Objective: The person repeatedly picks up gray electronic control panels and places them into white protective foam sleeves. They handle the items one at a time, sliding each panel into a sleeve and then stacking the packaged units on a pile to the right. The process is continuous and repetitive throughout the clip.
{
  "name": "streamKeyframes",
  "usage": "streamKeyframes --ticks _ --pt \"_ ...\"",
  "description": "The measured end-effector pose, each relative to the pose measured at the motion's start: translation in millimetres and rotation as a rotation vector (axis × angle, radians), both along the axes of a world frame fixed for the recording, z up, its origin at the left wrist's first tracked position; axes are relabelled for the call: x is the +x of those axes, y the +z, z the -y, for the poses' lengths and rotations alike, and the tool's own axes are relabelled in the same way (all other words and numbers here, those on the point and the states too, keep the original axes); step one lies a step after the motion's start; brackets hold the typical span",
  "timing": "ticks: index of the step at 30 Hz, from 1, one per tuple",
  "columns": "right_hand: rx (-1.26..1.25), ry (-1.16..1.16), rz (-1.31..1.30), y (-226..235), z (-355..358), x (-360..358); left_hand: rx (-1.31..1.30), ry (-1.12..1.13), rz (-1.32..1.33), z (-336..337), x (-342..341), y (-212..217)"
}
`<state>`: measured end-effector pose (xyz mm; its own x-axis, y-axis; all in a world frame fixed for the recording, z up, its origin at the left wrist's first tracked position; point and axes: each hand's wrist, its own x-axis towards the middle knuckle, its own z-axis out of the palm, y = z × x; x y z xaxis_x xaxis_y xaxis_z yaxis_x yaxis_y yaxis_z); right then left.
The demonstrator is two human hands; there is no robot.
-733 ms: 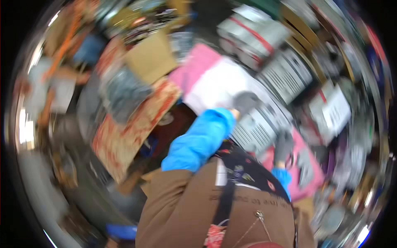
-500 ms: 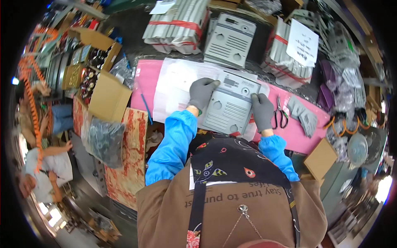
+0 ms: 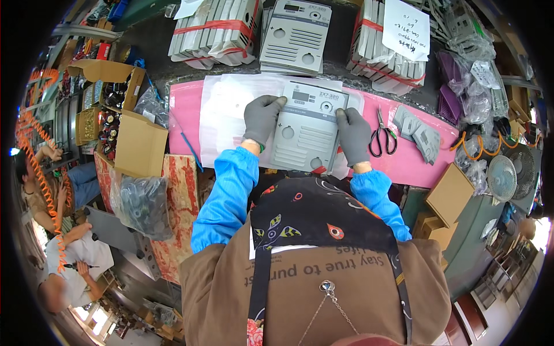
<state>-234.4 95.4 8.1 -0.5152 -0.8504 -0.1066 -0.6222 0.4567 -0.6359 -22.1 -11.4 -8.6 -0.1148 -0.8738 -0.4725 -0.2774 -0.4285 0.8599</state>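
Note:
In front of me lies a grey sheet-metal front panel (image 3: pixel 300 138) with slots, round holes and a dark window cut-out. My left hand (image 3: pixel 262 120), in a grey glove, grips the upper left edge with the thumb over its face. On the opposite edge my right hand (image 3: pixel 353 137), also gloved, pinches the panel with its thumb on top. Most fingers of both hands are hidden behind or beside the panel. Under it are white sheets (image 3: pixel 222 118) on a pink mat (image 3: pixel 183 124). Black-handled scissors (image 3: pixel 381 135) lie just right of my right hand.
Small grey pieces (image 3: pixel 424 135) lie on the mat's right. Behind it stand a panel stack (image 3: pixel 294 37) and red-taped bundles (image 3: pixel 214 34) (image 3: pixel 386 55). Open cartons (image 3: pixel 138 144) with parts stand left, near a bagged bundle (image 3: pixel 141 205). Two people sit at far left; a fan (image 3: pixel 502 176) is right.
The whole scene has shifted left and slightly up in the picture as my view moved. Both hands keep their hold on the front panel, which stays nearly in place over the mat.

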Motion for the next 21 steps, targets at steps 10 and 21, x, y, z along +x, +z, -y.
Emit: streamKeyframes --ticks 10,21 --pt "-0.041 -0.007 -0.004 1.5 1.8 2.9 -0.018 0.030 -0.021 0.1 -2.8 -1.5" --pt "-0.001 0.002 -0.039 1.5 2.4 3.1 -0.023 0.062 -0.025 -0.7 -3.0 -6.1"
